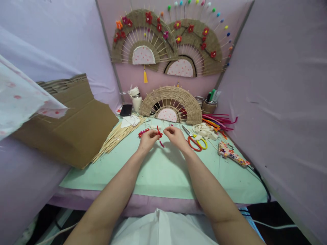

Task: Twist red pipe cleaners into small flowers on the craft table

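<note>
My left hand [147, 140] pinches a red pipe-cleaner flower [160, 134] above the middle of the table, with a short red stem sticking up from it. My right hand [176, 136] is just to the right of it, thumb and fingertips pressed together; what they hold, if anything, is too small to make out. Behind my left hand lie more red and magenta pipe-cleaner flowers [143, 133]. A short dark-pink pipe-cleaner piece [161, 144] shows just below the flower. Scissors [195, 143] with red and yellow handles lie right of my right hand.
A twine-wrapped fan [173, 93] stands at the back. Bamboo sticks [113, 137] and cardboard [68, 126] are on the left. To the right are pipe cleaners [219, 121], off-white scraps [205, 131] and a patterned glue gun [231, 153] with a cord. A bottle [136, 100] stands back left.
</note>
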The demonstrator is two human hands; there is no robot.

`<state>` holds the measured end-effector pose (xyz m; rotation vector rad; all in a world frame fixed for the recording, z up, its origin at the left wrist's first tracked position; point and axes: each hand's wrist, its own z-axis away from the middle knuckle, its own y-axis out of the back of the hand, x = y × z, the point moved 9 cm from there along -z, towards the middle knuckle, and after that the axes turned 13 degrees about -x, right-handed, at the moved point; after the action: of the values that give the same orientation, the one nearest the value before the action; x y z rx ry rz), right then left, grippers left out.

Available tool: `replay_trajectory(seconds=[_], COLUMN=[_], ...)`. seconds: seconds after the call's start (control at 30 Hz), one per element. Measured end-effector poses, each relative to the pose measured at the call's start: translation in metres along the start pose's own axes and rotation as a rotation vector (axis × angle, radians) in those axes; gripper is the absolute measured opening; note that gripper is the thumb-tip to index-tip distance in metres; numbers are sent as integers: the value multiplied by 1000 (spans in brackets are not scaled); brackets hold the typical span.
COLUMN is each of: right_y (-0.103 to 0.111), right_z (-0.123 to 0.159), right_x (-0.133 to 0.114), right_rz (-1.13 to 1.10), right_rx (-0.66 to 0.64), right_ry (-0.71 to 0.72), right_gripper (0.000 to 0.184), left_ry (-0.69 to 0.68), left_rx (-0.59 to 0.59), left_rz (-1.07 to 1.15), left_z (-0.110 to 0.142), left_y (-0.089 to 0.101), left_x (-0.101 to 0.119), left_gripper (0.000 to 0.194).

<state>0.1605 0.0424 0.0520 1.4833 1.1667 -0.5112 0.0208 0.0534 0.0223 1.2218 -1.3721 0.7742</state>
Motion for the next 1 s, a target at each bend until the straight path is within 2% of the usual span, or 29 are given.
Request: replay_trajectory(seconds=[0.2, 0.37, 0.47, 0.6, 0.73, 1.0], right_y=[-6, -3, -6, -8, -7, -14], right_z=[1, 1, 0, 1, 2, 2], right_x=[-10, 2, 4, -3, -4, -6], right_rz=[-14, -90, -111, -59, 34, 350], right_rx=[-45, 39, 29, 14, 10, -3], right_ry=[70, -9, -10, 33, 7, 12], right_gripper=[11, 14, 12, 10, 12, 11], left_ry=[-2, 58, 68, 66, 15, -31], left_rx=[-25, -27, 5, 53, 75, 69], left_rz=[-23, 304, 370, 299, 241, -104], left_z=[0, 4, 5, 5, 4, 8], left_y=[-4, -11, -10, -5, -1, -2], left_x=[1, -2, -3, -4, -4, 4], left_gripper=[14, 29, 27, 21, 18, 12])
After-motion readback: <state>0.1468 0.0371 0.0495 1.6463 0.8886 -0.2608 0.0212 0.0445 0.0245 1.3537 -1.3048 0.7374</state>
